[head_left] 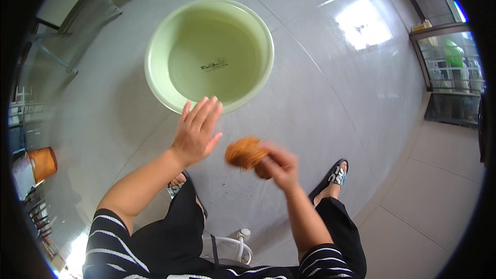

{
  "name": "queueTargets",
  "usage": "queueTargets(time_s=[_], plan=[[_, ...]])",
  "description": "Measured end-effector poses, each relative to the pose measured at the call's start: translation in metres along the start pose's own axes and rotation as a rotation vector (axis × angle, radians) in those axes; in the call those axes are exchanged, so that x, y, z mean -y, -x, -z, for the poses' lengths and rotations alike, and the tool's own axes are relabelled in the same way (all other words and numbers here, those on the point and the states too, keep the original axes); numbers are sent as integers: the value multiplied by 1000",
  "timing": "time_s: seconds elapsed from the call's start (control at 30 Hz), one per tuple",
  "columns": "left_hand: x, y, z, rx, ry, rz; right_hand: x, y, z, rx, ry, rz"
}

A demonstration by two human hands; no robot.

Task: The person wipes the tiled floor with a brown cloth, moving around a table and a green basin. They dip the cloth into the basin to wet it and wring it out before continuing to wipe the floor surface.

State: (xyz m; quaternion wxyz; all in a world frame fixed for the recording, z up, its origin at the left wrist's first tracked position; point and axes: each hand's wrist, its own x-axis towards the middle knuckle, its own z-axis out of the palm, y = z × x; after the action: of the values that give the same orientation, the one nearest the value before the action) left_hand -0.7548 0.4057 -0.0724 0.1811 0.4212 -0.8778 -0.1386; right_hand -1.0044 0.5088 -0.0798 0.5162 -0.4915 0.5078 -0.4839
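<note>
A round, pale green basin (156,85) stands on the floor in front of me, with what looks like clear water in it and a dark print on its bottom. My left hand (196,132) is open at the basin's near rim, fingers stretched toward it, palm down; whether it touches the rim I cannot tell. To the right of that hand, my right hand (280,165) grips an orange-brown scrub brush (245,152) with coarse, fibre-like bristles. Motion blurs the brush and the right hand a little. The brush is held above the floor, apart from the basin.
Grey tiles make up the floor (330,113), with small crumbs (237,192) between my sandalled feet. Part of a white stool frame (240,243) shows below me. Metal legs (57,57) stand at the far left, an orange container (42,164) at the left, and a glass-fronted cabinet (449,62) at the right.
</note>
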Motion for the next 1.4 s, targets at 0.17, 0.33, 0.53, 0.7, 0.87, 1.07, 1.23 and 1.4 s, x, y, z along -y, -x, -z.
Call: queueTargets(time_s=[0.17, 0.33, 0.53, 0.7, 0.87, 1.07, 1.23, 1.4], plan=[[44, -11, -1, 532, -138, 283, 73, -144, -32, -81, -105, -37], [48, -17, 10, 255, 185, 344, -19, -239, -80, 168, 714, -30], [100, -58, -3, 18, 1035, 1044, -57, -245, -133, 660, 1340, -478], [130, -94, -34, -11, 1464, 1469, -81, -285, -102, 654, 943, -559], [139, -103, -56, -21, 1642, 1661, -69, -265, -119, 181, 901, -354], [155, -89, -44, -66, 2350, 1071, 27, -263, -115, 303, -171, -399], [127, -107, -25, -243, 2229, 898, 20, -259, -128, -4, 254, -34], [118, -121, -18, -378, 2212, 1091, -5, -254, -153, -138, 501, -38]])
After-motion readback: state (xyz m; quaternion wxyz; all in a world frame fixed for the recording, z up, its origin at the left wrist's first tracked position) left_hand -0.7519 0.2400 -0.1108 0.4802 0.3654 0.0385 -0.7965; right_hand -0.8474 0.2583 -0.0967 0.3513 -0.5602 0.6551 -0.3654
